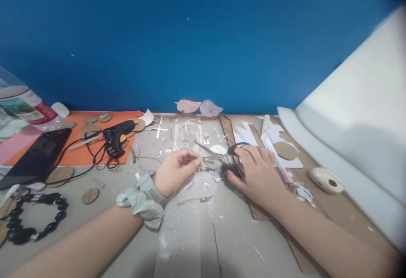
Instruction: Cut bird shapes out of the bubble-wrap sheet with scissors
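My right hand [258, 172] grips a pair of scissors [218, 157] by their dark handles, and the blades stand apart, pointing left. One blade reaches to the fingertips of my left hand [179, 170], which are closed in a pinch. Whatever they hold is too small to make out. Just below the hands lies a pale bird-shaped cutout [204, 187], on a strip of clear bubbly plastic [180, 231]. Behind the hands, small paper and cardboard scraps [187, 132] are scattered. A pink bird cutout [187, 106] and a lilac bird cutout [211, 108] stand beak to beak at the wall.
On the left are a glue gun [116, 137] with a looping cord, orange paper [71, 157], a black phone [34, 157], a bottle [30, 107] and a beaded bracelet [58, 216]. On the right are cardboard [330, 210], a marker [279, 164] and a cream case [325, 180].
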Motion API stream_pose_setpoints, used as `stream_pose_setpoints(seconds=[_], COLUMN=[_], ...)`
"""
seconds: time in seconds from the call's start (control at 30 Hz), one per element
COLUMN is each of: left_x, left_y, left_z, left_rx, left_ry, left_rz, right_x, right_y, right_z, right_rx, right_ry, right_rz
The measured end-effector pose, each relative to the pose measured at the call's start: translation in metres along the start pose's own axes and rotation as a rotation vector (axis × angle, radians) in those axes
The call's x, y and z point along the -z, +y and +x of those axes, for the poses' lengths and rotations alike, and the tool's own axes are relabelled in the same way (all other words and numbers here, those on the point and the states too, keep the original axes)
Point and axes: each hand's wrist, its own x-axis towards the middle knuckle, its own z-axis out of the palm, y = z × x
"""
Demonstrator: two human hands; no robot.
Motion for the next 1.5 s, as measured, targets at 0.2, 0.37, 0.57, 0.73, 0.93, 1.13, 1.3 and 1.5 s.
stream_pose_setpoints(seconds=[0.2, 0.37, 0.57, 0.73, 0.93, 1.13, 1.3, 1.5], left_x=[-0.0008, 0.0002, -0.0001, 0.0002, 0.0006, 0.0009, 0.0018, 0.0024], left_y=[-0.0003, -0.0003, 0.0001, -0.0015, -0.0021, -0.004, -0.0047, -0.0027], left_z=[-0.0002, -0.0003, 0.0002, 0.0005, 0.0012, 0.0015, 0.0016, 0.0013], left_rx=[0.019, 0.047, 0.03, 0.036, 0.019, 0.01, -0.007, 0.005], left_ry=[0.02, 0.015, 0.015, 0.015, 0.031, 0.017, -0.001, -0.001], left_rz=[-0.074, -0.142, -0.115, -0.109, -0.078, -0.074, -0.043, -0.009], right_x=[-0.0006, -0.0017, -0.0009, -0.0005, -0.0001, -0.0008, -0.0004, -0.0009], right_y=[0.0006, 0.0022, 0.002, 0.001, 0.0004, 0.0016, 0.0012, 0.0011], right_z=[0.0011, 0.0009, 0.0011, 0.0016, 0.0023, 0.0003, 0.0007, 0.0006], right_rx=[-0.025, -0.082, -0.075, -0.061, -0.066, -0.057, -0.043, -0.034], right_ry=[-0.011, -0.05, -0.053, -0.039, -0.036, -0.036, -0.028, -0.02], right_rz=[0.018, 0.051, 0.061, 0.046, 0.041, 0.041, 0.033, 0.028])
